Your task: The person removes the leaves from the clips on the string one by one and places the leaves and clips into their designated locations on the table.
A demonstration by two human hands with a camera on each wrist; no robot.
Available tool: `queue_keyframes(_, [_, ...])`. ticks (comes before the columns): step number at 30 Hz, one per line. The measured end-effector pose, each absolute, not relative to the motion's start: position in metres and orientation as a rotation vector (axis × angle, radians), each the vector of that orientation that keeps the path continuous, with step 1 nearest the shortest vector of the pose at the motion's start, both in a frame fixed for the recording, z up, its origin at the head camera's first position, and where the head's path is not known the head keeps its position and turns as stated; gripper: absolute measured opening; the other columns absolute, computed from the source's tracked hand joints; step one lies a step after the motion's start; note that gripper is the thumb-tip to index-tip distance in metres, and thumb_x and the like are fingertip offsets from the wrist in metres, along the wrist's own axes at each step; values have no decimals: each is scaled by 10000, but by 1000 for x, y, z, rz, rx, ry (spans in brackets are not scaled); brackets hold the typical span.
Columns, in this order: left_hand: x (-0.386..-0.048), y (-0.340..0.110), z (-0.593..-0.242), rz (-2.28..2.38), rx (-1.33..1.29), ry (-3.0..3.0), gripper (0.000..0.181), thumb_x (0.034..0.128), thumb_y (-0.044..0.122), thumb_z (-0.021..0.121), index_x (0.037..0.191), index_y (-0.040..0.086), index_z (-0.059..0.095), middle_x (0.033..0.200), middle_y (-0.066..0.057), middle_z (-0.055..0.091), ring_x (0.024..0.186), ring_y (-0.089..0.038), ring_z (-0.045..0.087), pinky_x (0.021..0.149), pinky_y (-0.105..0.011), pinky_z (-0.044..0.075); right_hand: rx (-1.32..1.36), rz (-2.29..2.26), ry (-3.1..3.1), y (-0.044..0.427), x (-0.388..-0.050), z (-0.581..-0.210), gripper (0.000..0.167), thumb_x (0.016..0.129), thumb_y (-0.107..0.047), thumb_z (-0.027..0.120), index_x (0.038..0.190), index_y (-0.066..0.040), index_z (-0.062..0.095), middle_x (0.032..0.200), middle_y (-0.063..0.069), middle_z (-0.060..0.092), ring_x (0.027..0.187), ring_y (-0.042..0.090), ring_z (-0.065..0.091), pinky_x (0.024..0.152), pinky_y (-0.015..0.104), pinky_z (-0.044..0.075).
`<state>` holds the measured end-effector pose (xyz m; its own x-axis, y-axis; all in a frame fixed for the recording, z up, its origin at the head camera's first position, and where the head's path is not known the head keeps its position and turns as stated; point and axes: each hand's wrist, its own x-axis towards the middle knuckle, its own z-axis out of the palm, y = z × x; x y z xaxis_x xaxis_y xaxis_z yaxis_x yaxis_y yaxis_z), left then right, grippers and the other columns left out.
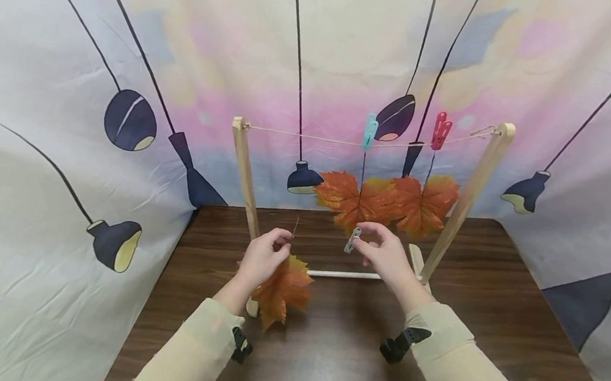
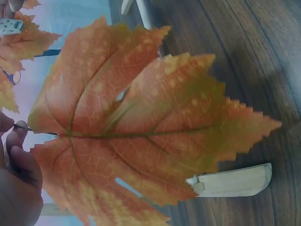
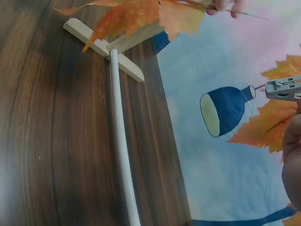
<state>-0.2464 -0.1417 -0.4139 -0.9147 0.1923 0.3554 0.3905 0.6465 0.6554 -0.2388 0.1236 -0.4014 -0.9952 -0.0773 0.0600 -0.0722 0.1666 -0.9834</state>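
My left hand (image 1: pixel 267 255) pinches the thin stem of an orange maple leaf (image 2: pixel 141 117), which hangs down in front of the rack's left post (image 1: pixel 246 175). Between the thumb and fingers of my right hand (image 1: pixel 387 256) is a grey clothespin (image 1: pixel 353 240), also seen end-on at the right edge of the right wrist view. Above the hands a string (image 1: pixel 310 136) runs between the two wooden posts. A light blue clothespin (image 1: pixel 369 133) and a red clothespin (image 1: pixel 441 132) sit on it, each with an orange leaf hanging by its stem.
A white crossbar (image 3: pixel 121 141) joins the rack's wooden feet (image 2: pixel 235 181) low over the dark wood table (image 1: pixel 322 364). Behind hangs a cloth backdrop (image 1: pixel 214 53) printed with lamps. A black strap with a small device (image 1: pixel 403 345) is on each wrist.
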Motion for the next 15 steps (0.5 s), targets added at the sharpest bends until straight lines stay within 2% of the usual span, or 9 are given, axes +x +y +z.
queue_keyframes(7, [-245,-147,-417,-1135,-458,-2617,173,871,66,619,1042,73,647,835,1,646,751,-172,569,683,-357,466,-95,-2089,2379,134,-235,-410,403,883,-140,657,1252,-43,527,1183,118,521,519,76,465,507,229,433])
queue_keyframes(15, [-246,-151,-422,-1124,-457,-2633,173,874,62,626,1046,70,651,843,-12,650,761,-184,593,698,-369,481,-74,-2175,2350,147,-229,-423,419,876,-128,668,1243,2,512,1127,121,510,486,53,462,448,188,379])
